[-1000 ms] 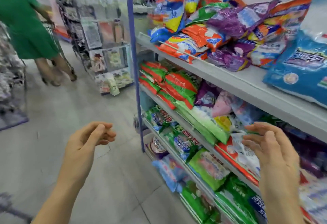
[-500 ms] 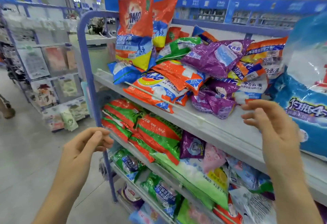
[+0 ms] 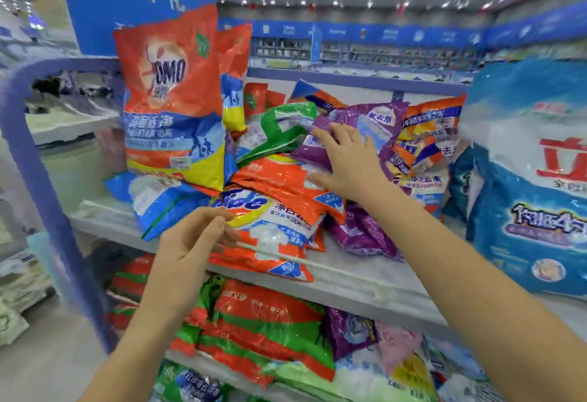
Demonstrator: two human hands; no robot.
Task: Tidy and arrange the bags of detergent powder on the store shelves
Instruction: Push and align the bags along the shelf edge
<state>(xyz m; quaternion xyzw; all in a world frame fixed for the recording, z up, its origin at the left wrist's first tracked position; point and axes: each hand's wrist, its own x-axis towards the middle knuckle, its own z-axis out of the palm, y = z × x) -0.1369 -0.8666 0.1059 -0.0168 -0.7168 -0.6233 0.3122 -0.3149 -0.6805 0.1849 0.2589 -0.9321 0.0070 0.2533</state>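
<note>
Since approx half a sec ago, right hand (image 3: 346, 163) went from hovering before the shelf to lying on the pile; left hand (image 3: 193, 239) rose. Grey metal top shelf (image 3: 365, 277) carries a messy heap of detergent bags. Big blue-white plastic bag (image 3: 533, 195) stands far right of the tall orange OMO bag (image 3: 171, 100), which is upright. Flat orange-white Tide bag (image 3: 279, 220) lies below-right of OMO bag, w/ left hand in front of it, fingers loosely curled, holding nothing. Crinkly purple plastic bag (image 3: 374, 122) sits right of OMO bag, under right hand's spread, ungripping fingers.
</note>
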